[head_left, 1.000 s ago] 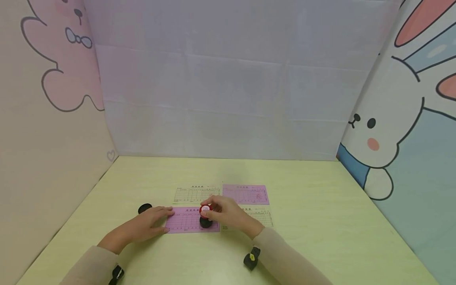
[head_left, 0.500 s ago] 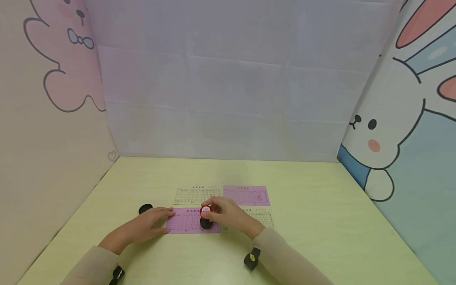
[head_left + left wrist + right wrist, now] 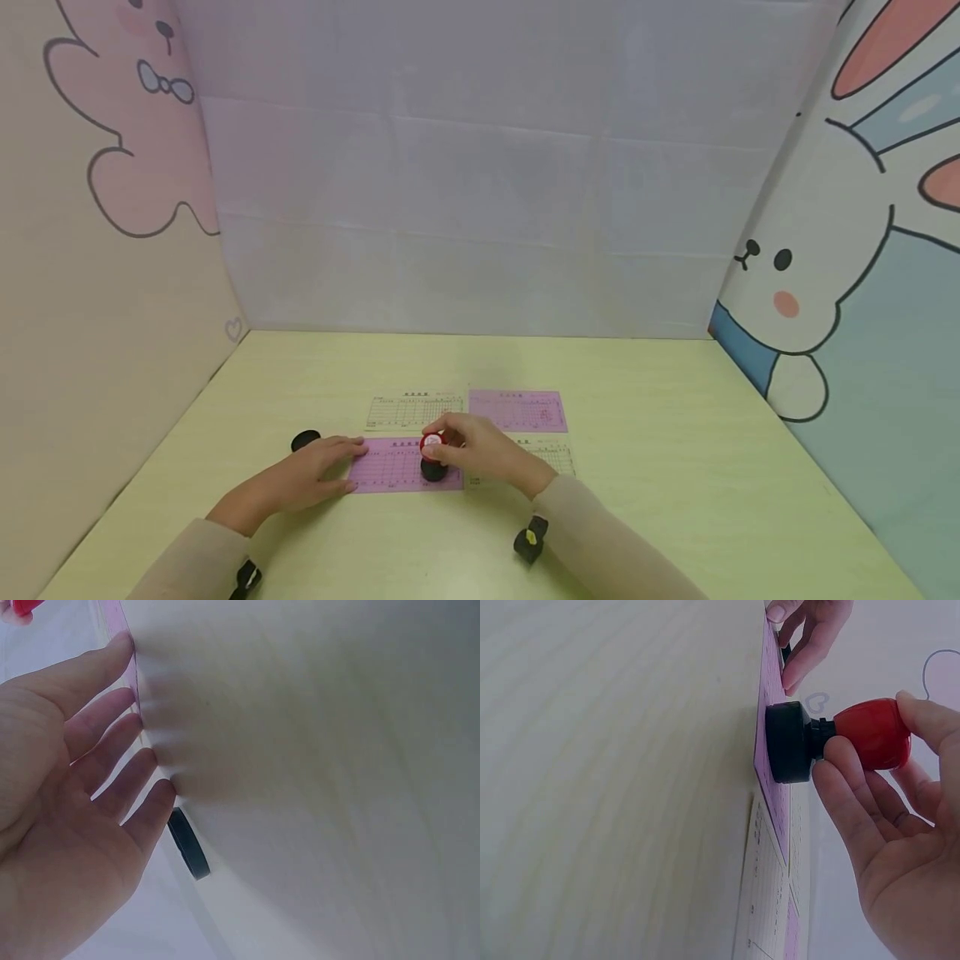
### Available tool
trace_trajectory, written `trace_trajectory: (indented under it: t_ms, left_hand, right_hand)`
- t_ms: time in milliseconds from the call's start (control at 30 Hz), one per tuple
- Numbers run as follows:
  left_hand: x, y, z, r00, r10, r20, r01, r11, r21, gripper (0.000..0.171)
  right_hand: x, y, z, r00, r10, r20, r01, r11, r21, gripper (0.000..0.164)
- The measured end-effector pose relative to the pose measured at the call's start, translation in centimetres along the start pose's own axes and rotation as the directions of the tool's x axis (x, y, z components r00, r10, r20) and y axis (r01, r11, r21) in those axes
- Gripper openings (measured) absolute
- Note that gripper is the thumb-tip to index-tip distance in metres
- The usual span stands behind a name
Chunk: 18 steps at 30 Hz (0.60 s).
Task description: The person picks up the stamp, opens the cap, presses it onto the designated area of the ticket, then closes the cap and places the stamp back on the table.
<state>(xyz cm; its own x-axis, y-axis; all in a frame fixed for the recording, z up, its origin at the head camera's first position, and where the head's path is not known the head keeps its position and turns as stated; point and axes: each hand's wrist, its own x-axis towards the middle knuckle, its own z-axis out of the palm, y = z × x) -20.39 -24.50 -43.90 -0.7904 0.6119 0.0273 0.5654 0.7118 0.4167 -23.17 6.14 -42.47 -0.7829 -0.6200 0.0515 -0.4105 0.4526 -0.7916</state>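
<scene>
My right hand (image 3: 480,450) grips the red knob of a round stamp (image 3: 870,735). The stamp's black base stands upright on the right part of the near-left pink form (image 3: 390,465), flat against the paper in the right wrist view. My left hand (image 3: 318,471) lies at that form's left edge, its spread fingertips (image 3: 124,645) touching the paper edge and the table. Just beyond the left hand, a round black cap (image 3: 305,439) rests on the table; it shows edge-on in the left wrist view.
Behind the pink form lies a white form (image 3: 405,410). To its right is another pink form (image 3: 517,410) with a red mark, and nearer a white form (image 3: 551,454) partly under the right hand. A pale wall (image 3: 480,208) closes the table's back, with cartoon-printed side panels.
</scene>
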Motion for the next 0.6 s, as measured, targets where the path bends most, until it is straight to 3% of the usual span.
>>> trace_trajectory:
  t_ms: [600]
  left_hand:
    - [-0.01, -0.04, 0.00, 1.000, 0.015, -0.012, -0.015, 1.000, 0.000, 0.049]
  right_hand:
    - [0.07, 0.13, 0.15, 1.000, 0.027, 0.001, -0.027, 1.000, 0.015, 0.034]
